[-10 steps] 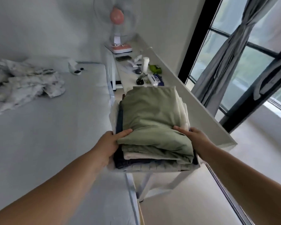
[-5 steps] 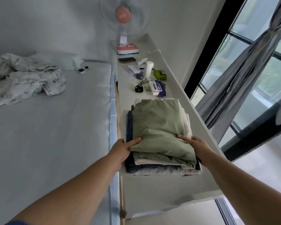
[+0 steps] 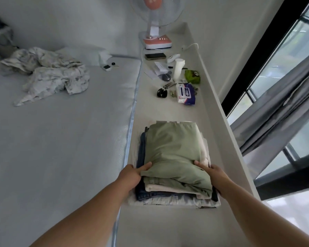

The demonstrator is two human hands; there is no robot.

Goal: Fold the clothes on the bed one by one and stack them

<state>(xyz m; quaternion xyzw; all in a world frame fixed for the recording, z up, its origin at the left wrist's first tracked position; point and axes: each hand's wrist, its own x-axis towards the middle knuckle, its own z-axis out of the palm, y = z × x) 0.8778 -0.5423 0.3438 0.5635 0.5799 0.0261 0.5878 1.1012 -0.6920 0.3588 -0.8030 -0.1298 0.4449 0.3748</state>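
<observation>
A stack of folded clothes lies on the long white ledge beside the bed. A sage-green garment is on top, with cream, dark denim and pale striped layers below. My left hand holds the stack's near left side, its thumb over the green cloth. My right hand holds the near right side the same way, and its fingers are hidden by the pile. A crumpled pale patterned cloth lies unfolded at the far left of the bed.
Farther along the ledge are a tissue pack, a white bottle, a green pouch, a phone and a pink-and-white fan. A grey curtain and window are to the right. Small gadgets lie by the pillow.
The stack has gone forward with both hands, from the ledge's near end to a spot well onto it. The view has tipped down and closer.
</observation>
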